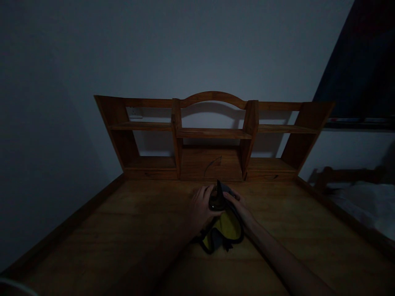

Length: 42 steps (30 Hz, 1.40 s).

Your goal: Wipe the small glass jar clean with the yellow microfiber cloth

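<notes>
Near the middle of the wooden desk [142, 222], both hands are together over a soft case [230, 225] with a yellow lining and dark edging. It lies spread open towards me. My left hand [201, 209] is closed round a dark, glossy, rounded object [216, 201]; the dim light hides its exact kind. On the other side, my right hand [241, 206] grips the case's grey and black upper edge, its thumb on top. The dark object sits between the two hands, against the case's raised edge.
A wooden shelf unit [212, 133] stands along the back of the desk, against the wall [197, 49]. To the right, beyond the desk's raised edge, are a wooden rail [352, 175] and pale cloth [367, 205]. A pale cord [18, 284] shows at the lower left.
</notes>
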{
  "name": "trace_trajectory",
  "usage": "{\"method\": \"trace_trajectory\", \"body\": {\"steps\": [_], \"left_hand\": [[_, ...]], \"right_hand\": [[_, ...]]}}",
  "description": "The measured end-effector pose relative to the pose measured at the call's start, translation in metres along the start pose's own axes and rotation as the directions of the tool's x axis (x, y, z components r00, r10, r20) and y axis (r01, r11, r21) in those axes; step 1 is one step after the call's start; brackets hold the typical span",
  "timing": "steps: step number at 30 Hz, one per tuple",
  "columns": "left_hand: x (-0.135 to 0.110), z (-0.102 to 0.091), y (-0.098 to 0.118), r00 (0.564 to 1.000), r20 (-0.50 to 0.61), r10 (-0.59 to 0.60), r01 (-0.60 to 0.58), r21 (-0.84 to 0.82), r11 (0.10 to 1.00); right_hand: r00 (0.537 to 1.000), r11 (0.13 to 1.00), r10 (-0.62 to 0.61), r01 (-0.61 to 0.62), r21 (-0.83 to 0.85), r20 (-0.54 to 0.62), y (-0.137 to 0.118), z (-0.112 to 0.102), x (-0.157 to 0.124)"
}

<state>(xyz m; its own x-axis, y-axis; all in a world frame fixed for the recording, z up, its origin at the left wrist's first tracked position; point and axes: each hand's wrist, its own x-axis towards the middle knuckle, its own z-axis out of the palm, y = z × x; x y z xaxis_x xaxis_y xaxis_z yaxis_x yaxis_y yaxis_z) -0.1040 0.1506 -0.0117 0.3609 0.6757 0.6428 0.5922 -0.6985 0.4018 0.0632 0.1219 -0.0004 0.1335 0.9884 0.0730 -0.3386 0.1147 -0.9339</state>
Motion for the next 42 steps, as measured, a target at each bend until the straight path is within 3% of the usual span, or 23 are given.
{"method": "trace_trajectory", "body": {"steps": [7,12,17,22,29,33,36,38,42], "left_hand": [[0.002,-0.002,0.004,0.998,-0.017,-0.061,0.06,-0.051,0.997],[0.003,-0.002,0.007,0.996,-0.028,-0.089,0.087,-0.071,0.994],[0.002,-0.003,0.009,0.996,-0.02,-0.083,0.08,-0.111,0.991],[0.001,-0.003,0.011,0.998,-0.005,-0.069,0.069,-0.086,0.994],[0.001,-0.005,0.011,0.998,-0.012,-0.063,0.062,-0.079,0.995],[0.001,-0.006,0.012,0.999,-0.04,-0.036,0.031,-0.104,0.994],[0.001,-0.005,0.011,0.999,-0.053,0.013,-0.018,-0.106,0.994],[-0.001,-0.003,0.009,0.997,-0.068,0.041,-0.048,-0.098,0.994],[-0.003,-0.003,0.006,0.994,-0.092,0.059,-0.068,-0.096,0.993]], "right_hand": [[0.999,0.999,0.036,-0.035,0.039,-0.006,-0.002,0.002,-0.001],[0.998,0.999,0.026,-0.029,-0.046,-0.054,0.001,0.002,0.002],[0.994,0.972,-0.096,0.083,-0.218,-0.049,0.006,-0.003,0.004],[0.978,0.947,-0.205,0.191,-0.26,-0.027,0.01,-0.004,0.003],[0.928,0.858,-0.343,0.373,-0.352,0.145,0.004,0.007,-0.005],[0.86,0.699,-0.459,0.504,-0.507,0.222,-0.009,0.007,-0.012],[0.794,0.601,-0.524,0.601,-0.527,0.308,-0.021,0.007,-0.016],[0.78,0.597,-0.516,0.624,-0.503,0.355,-0.023,0.006,-0.018],[0.836,0.7,-0.438,0.547,-0.459,0.329,-0.016,0.002,-0.018]]}}
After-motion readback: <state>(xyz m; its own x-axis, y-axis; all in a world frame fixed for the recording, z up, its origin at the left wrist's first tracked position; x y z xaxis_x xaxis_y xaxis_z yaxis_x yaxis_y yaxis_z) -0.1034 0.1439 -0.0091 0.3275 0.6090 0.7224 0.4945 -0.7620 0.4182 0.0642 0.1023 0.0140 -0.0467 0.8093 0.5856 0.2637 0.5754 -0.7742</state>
